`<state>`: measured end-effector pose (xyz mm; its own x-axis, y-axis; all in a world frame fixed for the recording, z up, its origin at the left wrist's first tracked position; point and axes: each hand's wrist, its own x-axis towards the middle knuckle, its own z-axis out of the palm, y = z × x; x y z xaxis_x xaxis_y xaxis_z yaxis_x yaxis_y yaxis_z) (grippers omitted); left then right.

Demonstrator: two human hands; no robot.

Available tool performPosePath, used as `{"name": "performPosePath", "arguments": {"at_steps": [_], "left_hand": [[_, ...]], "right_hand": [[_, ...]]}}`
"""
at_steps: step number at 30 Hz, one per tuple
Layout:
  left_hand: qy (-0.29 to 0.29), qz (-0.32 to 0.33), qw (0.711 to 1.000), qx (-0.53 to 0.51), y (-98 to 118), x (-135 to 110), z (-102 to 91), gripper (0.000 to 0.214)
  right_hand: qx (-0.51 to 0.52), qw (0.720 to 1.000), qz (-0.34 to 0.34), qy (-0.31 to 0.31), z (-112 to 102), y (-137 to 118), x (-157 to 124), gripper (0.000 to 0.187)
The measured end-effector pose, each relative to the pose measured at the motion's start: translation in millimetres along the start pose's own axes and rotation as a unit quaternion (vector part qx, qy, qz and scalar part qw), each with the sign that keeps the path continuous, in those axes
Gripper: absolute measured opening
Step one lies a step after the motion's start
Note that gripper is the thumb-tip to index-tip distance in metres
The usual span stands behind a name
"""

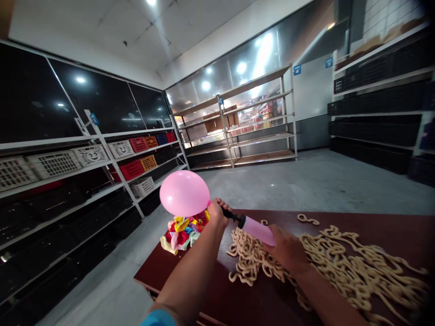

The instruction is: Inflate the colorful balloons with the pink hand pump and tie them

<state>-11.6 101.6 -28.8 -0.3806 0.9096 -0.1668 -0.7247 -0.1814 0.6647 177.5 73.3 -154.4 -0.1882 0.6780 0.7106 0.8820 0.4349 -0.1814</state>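
Observation:
A pink inflated balloon [184, 193] sits on the black nozzle of a pink hand pump [257, 230]. My left hand [217, 213] is closed around the balloon's neck at the nozzle tip. My right hand [287, 250] is wrapped round the rear of the pump body, above the dark red table [210, 290]. Just beyond my left hand lies a heap of uninflated balloons [183, 232] in red, yellow, pink and other colours, at the table's far left corner.
Several beige S-shaped hooks [340, 265] are piled across the table's middle and right. Shelving with white, red and orange crates [131, 156] runs along the left wall; bare metal racks [251, 131] stand at the back, dark shelves at the right. Grey floor lies between.

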Motion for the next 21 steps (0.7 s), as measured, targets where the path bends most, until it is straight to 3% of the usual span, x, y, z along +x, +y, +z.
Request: {"name": "performPosePath", "arguments": {"at_steps": [3, 5, 12, 14, 17, 21], "left_hand": [[0.009, -0.015, 1.0, 0.005, -13, -7, 2.6, 0.016], [0.006, -0.013, 1.0, 0.009, -9, -7, 4.0, 0.016], [-0.024, 0.036, 0.999, 0.011, 54, 11, 4.7, 0.017], [-0.026, 0.048, 0.998, 0.009, 63, 14, 3.3, 0.017], [-0.027, 0.043, 0.999, -0.002, 53, 13, -1.6, 0.017], [-0.019, 0.022, 1.0, -0.005, 13, 3, -10.3, 0.015]], "right_hand": [[0.01, 1.0, -0.002, 0.003, 1, 0, 0, 0.024], [0.019, 1.0, -0.007, 0.01, 1, 2, 0, 0.028], [0.013, 1.0, 0.008, 0.006, -7, 8, 6, 0.03], [0.007, 1.0, 0.011, 0.007, -7, 8, 7, 0.03], [-0.006, 1.0, 0.02, 0.003, -7, 6, 6, 0.026], [0.003, 0.999, 0.023, -0.037, -10, -3, 3, 0.027]]}}
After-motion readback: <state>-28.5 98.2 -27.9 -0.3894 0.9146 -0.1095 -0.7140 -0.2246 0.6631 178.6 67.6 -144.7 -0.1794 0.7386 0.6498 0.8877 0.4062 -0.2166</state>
